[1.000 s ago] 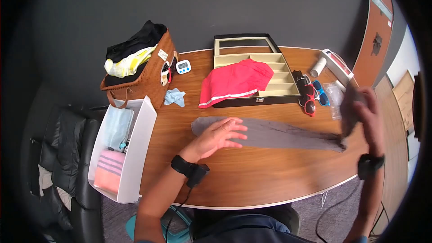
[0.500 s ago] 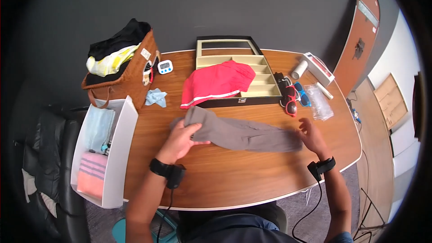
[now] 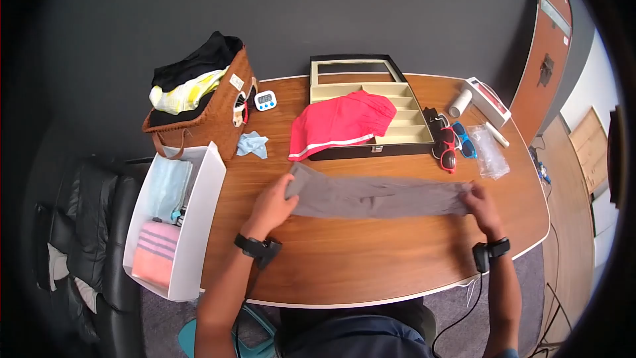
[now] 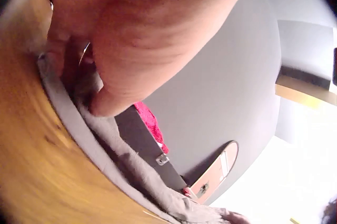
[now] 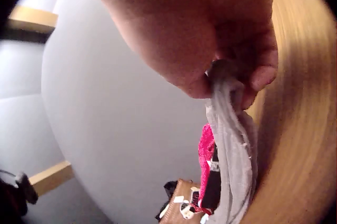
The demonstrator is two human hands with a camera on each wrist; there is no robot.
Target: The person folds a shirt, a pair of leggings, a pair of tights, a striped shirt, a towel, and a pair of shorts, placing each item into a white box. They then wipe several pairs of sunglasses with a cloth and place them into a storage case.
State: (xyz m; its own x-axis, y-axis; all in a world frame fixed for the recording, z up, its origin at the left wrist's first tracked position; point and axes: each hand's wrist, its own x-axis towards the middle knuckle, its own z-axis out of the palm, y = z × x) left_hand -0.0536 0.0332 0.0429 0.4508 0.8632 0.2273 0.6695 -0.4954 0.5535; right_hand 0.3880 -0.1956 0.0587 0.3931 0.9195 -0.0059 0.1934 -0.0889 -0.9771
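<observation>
A long grey cloth [image 3: 377,197] lies stretched sideways along the front of the wooden table, folded into a band. Its left end is pinched between thumb and fingers of the left hand [image 3: 273,204]. At the other end the right hand [image 3: 483,211] pinches the narrow, bunched tip. In the left wrist view the left hand [image 4: 142,40] holds the layered edge of the grey cloth [image 4: 131,166] close to the tabletop. The right wrist view has the right hand [image 5: 210,34] gripping the gathered grey cloth [image 5: 231,150], which runs away from it.
Behind the cloth, a red garment [image 3: 344,119] drapes over an open compartment case [image 3: 404,134]. Sunglasses [image 3: 448,149], a plastic bag [image 3: 487,152] and a white box [image 3: 489,101] stand right. Left are a brown basket [image 3: 225,116], timer [image 3: 265,100], blue cloth [image 3: 252,145] and white bin [image 3: 199,225].
The right hand has come inward from the far right and taken hold of the cloth's right end. The left hand, earlier open over the cloth, now pinches its left end, and the cloth lies straighter.
</observation>
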